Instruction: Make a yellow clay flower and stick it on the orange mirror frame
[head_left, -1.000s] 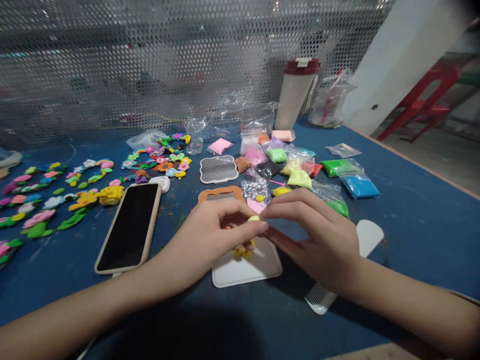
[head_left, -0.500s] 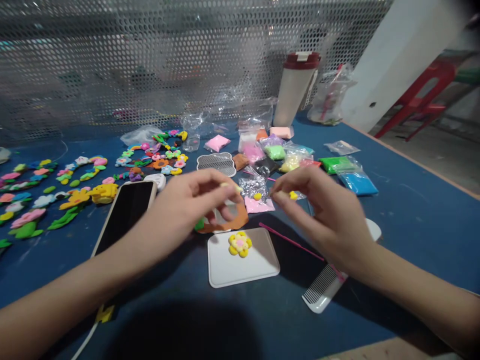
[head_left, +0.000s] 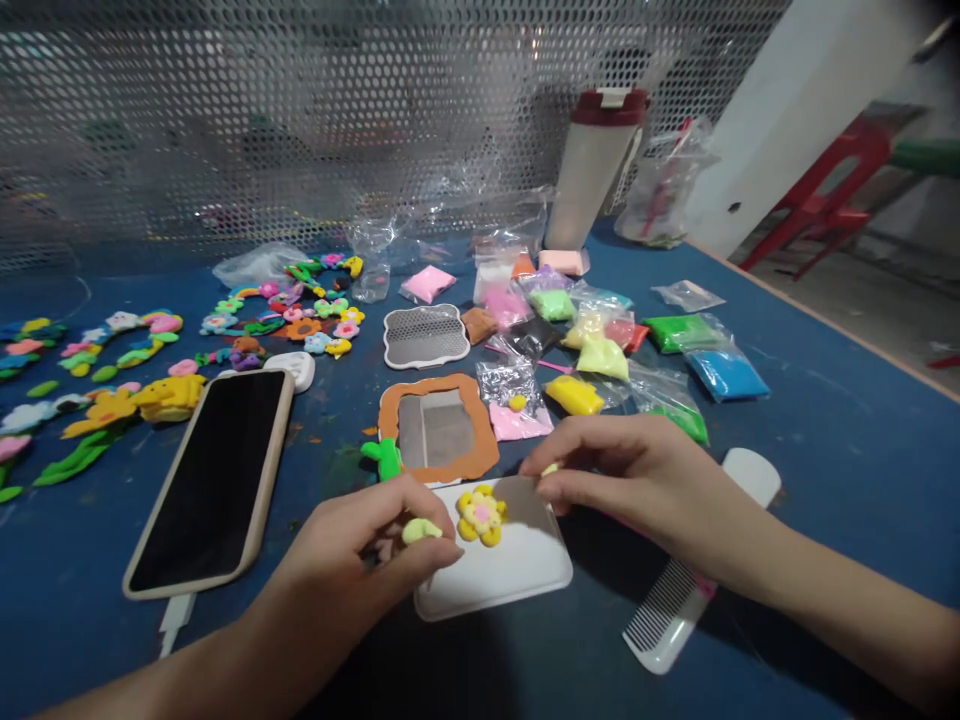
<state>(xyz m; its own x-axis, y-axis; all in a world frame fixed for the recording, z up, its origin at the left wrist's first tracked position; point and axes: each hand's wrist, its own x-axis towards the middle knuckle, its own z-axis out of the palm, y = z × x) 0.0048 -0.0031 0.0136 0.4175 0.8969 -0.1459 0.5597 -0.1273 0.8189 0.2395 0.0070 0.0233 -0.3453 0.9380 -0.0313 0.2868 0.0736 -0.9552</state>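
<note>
My left hand (head_left: 360, 560) pinches a small lump of pale yellow-green clay (head_left: 420, 529) at the left edge of a white mirror back (head_left: 517, 575). On that white piece sits a yellow clay flower (head_left: 481, 514) with a pink middle. My right hand (head_left: 637, 480) is closed at the piece's upper right corner, with a tiny bit of pale clay (head_left: 550, 469) between its fingertips. Just beyond stands an orange-framed mirror (head_left: 439, 430) with a green clay bit (head_left: 382, 456) at its left side.
A phone (head_left: 214, 475) lies to the left on the blue table (head_left: 840, 430), a white comb (head_left: 675, 610) under my right wrist. Several clay bags (head_left: 720, 370) and clay flowers (head_left: 300, 315) lie behind. A tall cup (head_left: 592, 170) stands by the mesh wall.
Both hands pulled apart, splitting the clay, then came down to the white piece. The flower on it, hidden a second ago, now shows.
</note>
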